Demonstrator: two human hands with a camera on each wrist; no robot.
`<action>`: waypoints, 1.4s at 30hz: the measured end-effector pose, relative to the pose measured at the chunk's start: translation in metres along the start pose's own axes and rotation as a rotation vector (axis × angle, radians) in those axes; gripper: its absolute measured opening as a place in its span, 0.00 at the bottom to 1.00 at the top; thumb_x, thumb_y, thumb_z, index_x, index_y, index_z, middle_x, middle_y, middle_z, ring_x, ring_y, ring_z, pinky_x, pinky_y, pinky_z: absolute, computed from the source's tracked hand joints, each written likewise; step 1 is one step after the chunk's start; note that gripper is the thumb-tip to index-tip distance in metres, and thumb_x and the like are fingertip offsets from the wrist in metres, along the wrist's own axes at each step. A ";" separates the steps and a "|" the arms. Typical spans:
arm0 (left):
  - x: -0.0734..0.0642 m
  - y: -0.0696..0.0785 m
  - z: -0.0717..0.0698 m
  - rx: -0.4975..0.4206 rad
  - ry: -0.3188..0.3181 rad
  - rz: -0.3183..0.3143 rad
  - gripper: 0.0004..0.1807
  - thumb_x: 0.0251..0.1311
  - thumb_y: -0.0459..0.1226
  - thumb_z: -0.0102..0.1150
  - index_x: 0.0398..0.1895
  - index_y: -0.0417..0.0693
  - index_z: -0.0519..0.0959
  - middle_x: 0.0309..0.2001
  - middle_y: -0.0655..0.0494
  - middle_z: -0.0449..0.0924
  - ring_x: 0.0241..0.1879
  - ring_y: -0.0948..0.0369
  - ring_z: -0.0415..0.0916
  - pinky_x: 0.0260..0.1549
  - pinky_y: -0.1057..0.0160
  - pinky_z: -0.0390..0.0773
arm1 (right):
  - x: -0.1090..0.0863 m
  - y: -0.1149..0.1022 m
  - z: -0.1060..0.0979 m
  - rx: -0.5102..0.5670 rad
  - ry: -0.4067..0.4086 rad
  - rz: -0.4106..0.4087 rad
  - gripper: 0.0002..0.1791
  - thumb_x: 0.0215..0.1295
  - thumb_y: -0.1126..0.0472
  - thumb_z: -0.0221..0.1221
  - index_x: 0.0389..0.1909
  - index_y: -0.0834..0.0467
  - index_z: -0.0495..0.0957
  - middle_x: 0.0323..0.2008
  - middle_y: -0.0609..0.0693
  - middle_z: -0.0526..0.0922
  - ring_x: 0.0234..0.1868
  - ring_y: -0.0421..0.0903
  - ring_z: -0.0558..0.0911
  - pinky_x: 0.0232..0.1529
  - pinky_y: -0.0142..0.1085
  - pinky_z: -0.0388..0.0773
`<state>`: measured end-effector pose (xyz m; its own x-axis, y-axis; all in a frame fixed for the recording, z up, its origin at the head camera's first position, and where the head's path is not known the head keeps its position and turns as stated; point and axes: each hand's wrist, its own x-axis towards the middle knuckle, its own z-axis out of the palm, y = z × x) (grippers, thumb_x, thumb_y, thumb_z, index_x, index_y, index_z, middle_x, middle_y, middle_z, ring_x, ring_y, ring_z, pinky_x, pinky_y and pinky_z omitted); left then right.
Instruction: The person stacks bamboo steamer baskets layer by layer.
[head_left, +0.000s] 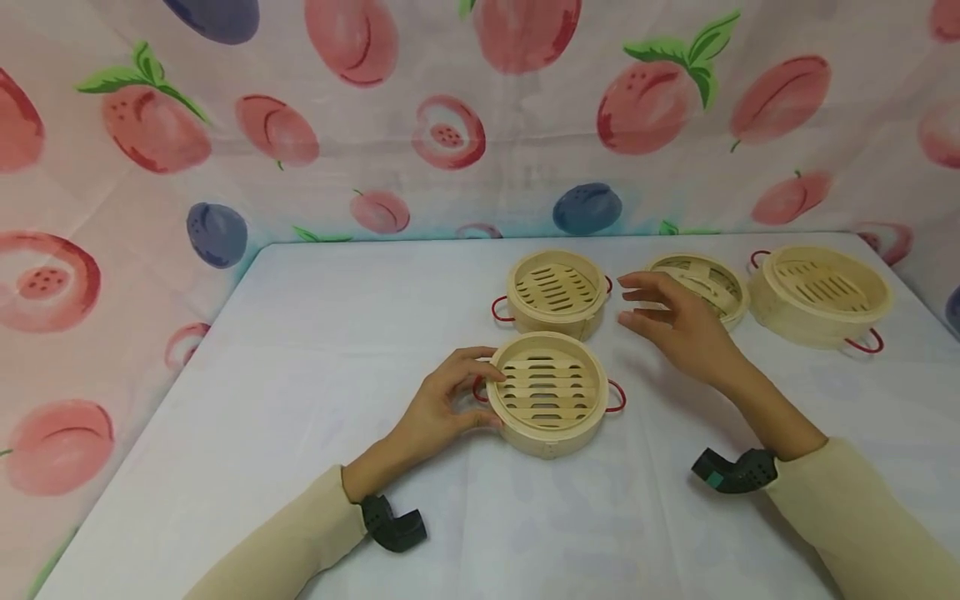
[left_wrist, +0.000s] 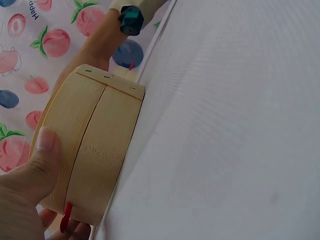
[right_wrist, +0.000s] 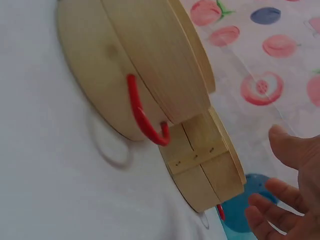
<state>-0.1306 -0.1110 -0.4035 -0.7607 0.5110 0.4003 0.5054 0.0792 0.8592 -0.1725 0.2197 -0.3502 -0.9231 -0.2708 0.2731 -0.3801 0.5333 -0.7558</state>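
Note:
My left hand (head_left: 457,392) grips the left side of a round bamboo steamer basket (head_left: 550,433) with a slatted base and red loop handles. In the left wrist view, the thumb (left_wrist: 44,155) lies against the basket's wall (left_wrist: 100,150), with fingertips below it by a red handle (left_wrist: 66,217). The right hand (head_left: 678,325) hovers with loosely bent fingers and nothing in them. It is between a second bamboo steamer basket (head_left: 558,321), standing just behind the first, and a bamboo steamer lid (head_left: 705,283). The right wrist view shows this hand (right_wrist: 300,195) beside both baskets.
A larger bamboo steamer basket (head_left: 810,321) with red handles stands at the back right, beside the lid. All rest on a white-covered table (head_left: 337,333). A fruit-printed cloth (head_left: 517,125) hangs along the table's back and left side.

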 end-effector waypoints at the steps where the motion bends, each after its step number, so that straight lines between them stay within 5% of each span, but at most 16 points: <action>1: 0.000 -0.001 0.000 0.002 -0.001 0.005 0.28 0.41 0.28 0.74 0.50 0.47 0.77 0.62 0.51 0.66 0.62 0.55 0.65 0.58 0.58 0.70 | 0.003 0.001 0.000 0.000 0.000 -0.001 0.24 0.65 0.62 0.61 0.61 0.57 0.69 0.57 0.53 0.74 0.56 0.53 0.75 0.54 0.44 0.74; 8: 0.001 0.002 0.002 -0.008 -0.006 0.011 0.29 0.39 0.24 0.73 0.50 0.41 0.76 0.62 0.44 0.65 0.62 0.51 0.64 0.58 0.55 0.70 | 0.023 0.010 0.006 0.006 -0.056 -0.002 0.25 0.68 0.67 0.57 0.64 0.59 0.66 0.62 0.57 0.68 0.63 0.57 0.68 0.59 0.53 0.68; 13: 0.004 0.021 0.002 -0.012 -0.012 0.018 0.27 0.40 0.20 0.71 0.48 0.35 0.75 0.60 0.35 0.65 0.61 0.45 0.65 0.57 0.52 0.70 | 0.031 0.015 0.009 0.000 -0.169 -0.082 0.24 0.70 0.71 0.51 0.66 0.63 0.63 0.65 0.63 0.60 0.66 0.63 0.60 0.60 0.61 0.60; 18: 0.007 0.030 0.001 -0.017 -0.016 0.011 0.27 0.39 0.19 0.71 0.47 0.32 0.75 0.59 0.33 0.65 0.61 0.44 0.65 0.57 0.51 0.70 | 0.032 0.023 0.014 -0.061 -0.191 -0.153 0.22 0.71 0.71 0.48 0.65 0.64 0.63 0.68 0.67 0.55 0.70 0.63 0.52 0.62 0.63 0.54; 28: 0.003 0.001 0.001 -0.023 -0.009 0.017 0.29 0.40 0.23 0.72 0.50 0.40 0.76 0.62 0.43 0.65 0.63 0.50 0.64 0.58 0.56 0.69 | 0.033 0.040 0.020 -0.097 -0.169 -0.193 0.22 0.72 0.67 0.50 0.66 0.62 0.63 0.69 0.63 0.58 0.71 0.62 0.50 0.67 0.60 0.45; 42: 0.001 0.000 -0.001 -0.026 -0.003 0.018 0.28 0.40 0.26 0.73 0.50 0.42 0.76 0.61 0.46 0.66 0.63 0.52 0.64 0.58 0.56 0.70 | 0.033 0.041 0.022 -0.044 -0.159 -0.207 0.15 0.69 0.67 0.54 0.55 0.59 0.68 0.64 0.63 0.61 0.72 0.62 0.48 0.66 0.61 0.46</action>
<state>-0.1317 -0.1110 -0.4035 -0.7504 0.5147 0.4148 0.5080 0.0474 0.8601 -0.2175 0.2149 -0.3858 -0.8060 -0.4982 0.3198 -0.5651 0.4867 -0.6661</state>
